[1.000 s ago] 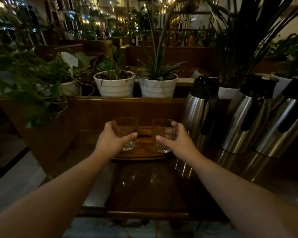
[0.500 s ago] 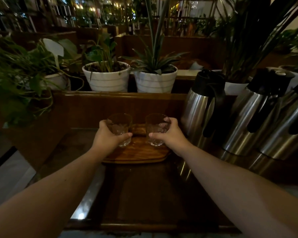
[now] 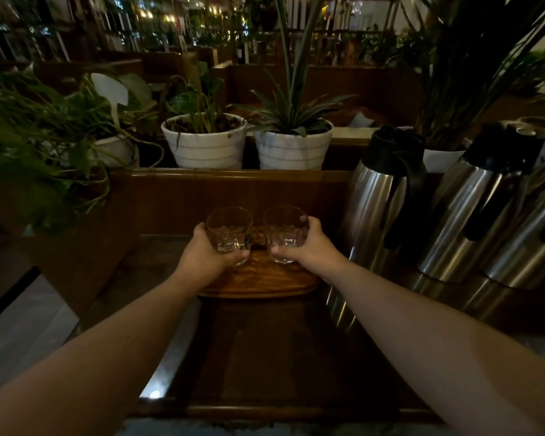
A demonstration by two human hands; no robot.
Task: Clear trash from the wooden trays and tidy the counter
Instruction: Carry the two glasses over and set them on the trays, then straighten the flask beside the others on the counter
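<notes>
Dark glossy table [image 3: 265, 357] bare near. Both glasses now closer together over wooden tray [image 3: 258, 281]: left hand [image 3: 205, 259] clamped on left glass [image 3: 229, 234], right hand [image 3: 309, 247] on right glass [image 3: 284, 232]. No trash visible; tidying step. Flasks [image 3: 378, 196] far right.

Quick count: two clear glasses — one [image 3: 229, 234] on the left, one [image 3: 285, 231] on the right. One wooden tray [image 3: 261, 283]. Three steel thermos jugs — [image 3: 379, 196], [image 3: 472, 202] and a partly cut-off one [image 3: 526, 247]. Two striped white plant pots [image 3: 205, 146] [image 3: 291, 149], with more pots half hidden by leaves.
</notes>
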